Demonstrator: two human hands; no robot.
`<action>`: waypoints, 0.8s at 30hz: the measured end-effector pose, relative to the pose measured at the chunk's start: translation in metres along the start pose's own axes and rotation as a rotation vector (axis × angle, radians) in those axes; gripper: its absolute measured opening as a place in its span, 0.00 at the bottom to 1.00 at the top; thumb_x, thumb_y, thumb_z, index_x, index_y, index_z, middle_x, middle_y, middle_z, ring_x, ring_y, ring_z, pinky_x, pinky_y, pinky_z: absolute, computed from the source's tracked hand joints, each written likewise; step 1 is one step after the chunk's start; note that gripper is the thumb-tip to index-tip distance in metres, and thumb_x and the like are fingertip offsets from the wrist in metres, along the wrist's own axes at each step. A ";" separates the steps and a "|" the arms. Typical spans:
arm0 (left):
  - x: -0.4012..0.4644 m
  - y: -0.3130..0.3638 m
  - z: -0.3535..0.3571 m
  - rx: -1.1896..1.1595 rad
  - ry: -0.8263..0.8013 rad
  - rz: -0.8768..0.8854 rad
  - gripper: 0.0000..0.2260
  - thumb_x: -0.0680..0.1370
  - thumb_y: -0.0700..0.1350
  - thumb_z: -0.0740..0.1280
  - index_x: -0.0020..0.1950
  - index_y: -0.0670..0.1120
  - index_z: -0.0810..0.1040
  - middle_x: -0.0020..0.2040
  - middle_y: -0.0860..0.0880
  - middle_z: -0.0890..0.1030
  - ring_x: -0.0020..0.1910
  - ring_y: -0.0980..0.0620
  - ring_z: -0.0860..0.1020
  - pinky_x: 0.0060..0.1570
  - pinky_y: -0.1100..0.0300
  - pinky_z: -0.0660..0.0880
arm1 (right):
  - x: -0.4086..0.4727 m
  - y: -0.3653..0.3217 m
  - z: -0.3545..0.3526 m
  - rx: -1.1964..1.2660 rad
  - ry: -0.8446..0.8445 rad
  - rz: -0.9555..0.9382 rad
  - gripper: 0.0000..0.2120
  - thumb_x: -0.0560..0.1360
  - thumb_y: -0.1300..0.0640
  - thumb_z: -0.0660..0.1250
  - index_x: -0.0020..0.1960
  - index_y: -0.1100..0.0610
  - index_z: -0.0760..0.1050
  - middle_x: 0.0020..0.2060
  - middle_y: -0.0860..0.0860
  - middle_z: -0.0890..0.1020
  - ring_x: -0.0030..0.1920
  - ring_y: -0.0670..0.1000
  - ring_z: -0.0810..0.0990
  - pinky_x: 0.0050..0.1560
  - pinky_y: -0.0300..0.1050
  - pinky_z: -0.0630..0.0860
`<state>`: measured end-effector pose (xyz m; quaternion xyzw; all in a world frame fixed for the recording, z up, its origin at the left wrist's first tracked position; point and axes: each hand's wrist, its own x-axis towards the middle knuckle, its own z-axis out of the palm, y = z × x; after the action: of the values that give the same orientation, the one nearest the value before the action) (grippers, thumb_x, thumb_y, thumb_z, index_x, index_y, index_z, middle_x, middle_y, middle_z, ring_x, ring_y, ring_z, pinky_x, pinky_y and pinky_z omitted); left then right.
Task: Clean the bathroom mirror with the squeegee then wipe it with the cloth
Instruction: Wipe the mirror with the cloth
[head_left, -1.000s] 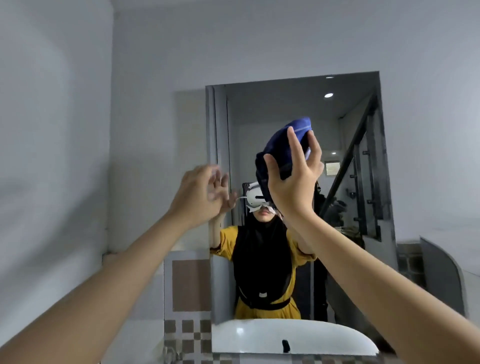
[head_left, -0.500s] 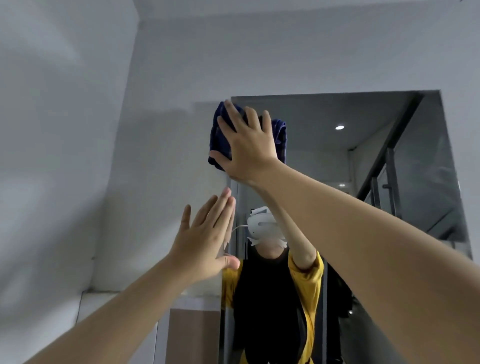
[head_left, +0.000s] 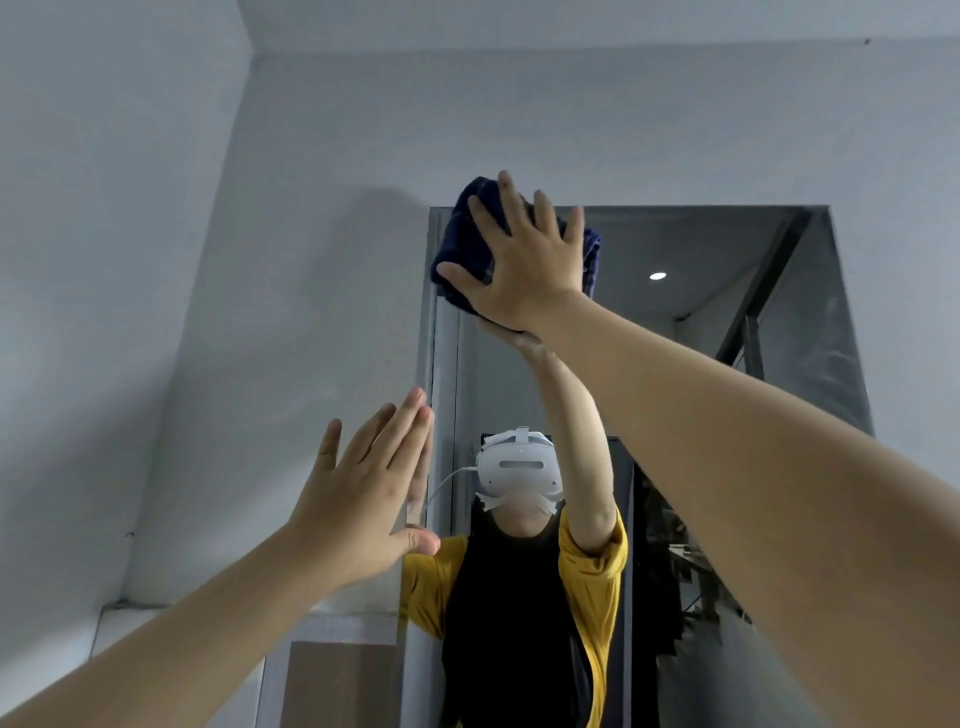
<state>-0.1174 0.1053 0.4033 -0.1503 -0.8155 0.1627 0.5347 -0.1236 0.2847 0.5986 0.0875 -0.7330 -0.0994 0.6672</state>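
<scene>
So the dark blue cloth (head_left: 467, 244) is bunched up at the top-left corner of the mirror (head_left: 727, 322), with part of it poking up past the mirror's top edge onto the grey wall (head_left: 311, 260). The right hand (head_left: 524, 270) is flat on top of it, palm pressing the cloth against the glass. Its fingers (head_left: 511, 202) are straight and spread a little, pointing up, with the thumb stuck out to the left across the lower part of the cloth. It's not a pinch or a fist, just an open palm pushing; the cloth sticks out around the hand on the left, the top and a bit on the right.

The left hand (head_left: 363, 499) is lower down, at the mirror's left edge, also open, fingers straight and close together, thumb pointing right. It holds nothing. Its fingertips look like they touch the frame edge, but I can't really tell.

In the mirror you see the reflection of the person in a yellow shirt (head_left: 597, 566) with a white headset (head_left: 517, 467), raised arm meeting the real hand at the cloth. There's also a ceiling light (head_left: 657, 276) reflected further right.
</scene>
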 end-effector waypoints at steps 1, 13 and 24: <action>0.001 0.000 0.000 0.004 0.002 0.000 0.53 0.61 0.75 0.49 0.75 0.41 0.53 0.76 0.43 0.52 0.71 0.41 0.62 0.60 0.38 0.57 | 0.000 0.011 -0.002 -0.004 -0.005 0.030 0.41 0.70 0.25 0.43 0.76 0.46 0.49 0.78 0.51 0.48 0.75 0.61 0.52 0.70 0.68 0.48; 0.000 0.001 0.001 -0.008 -0.075 -0.029 0.66 0.50 0.74 0.68 0.75 0.43 0.40 0.76 0.46 0.39 0.72 0.41 0.56 0.62 0.37 0.53 | -0.064 0.180 -0.017 -0.016 0.027 0.393 0.31 0.73 0.28 0.46 0.74 0.36 0.49 0.78 0.49 0.50 0.74 0.61 0.55 0.68 0.72 0.49; -0.001 0.004 -0.002 -0.182 -0.086 -0.020 0.63 0.58 0.71 0.68 0.66 0.50 0.20 0.69 0.53 0.22 0.74 0.46 0.37 0.66 0.40 0.37 | -0.087 0.141 -0.013 0.137 0.064 0.927 0.33 0.75 0.32 0.46 0.76 0.44 0.50 0.78 0.55 0.46 0.74 0.64 0.53 0.66 0.77 0.47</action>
<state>-0.1145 0.1087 0.4015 -0.1827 -0.8506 0.0890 0.4849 -0.1014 0.4435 0.5532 -0.2024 -0.6788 0.2603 0.6562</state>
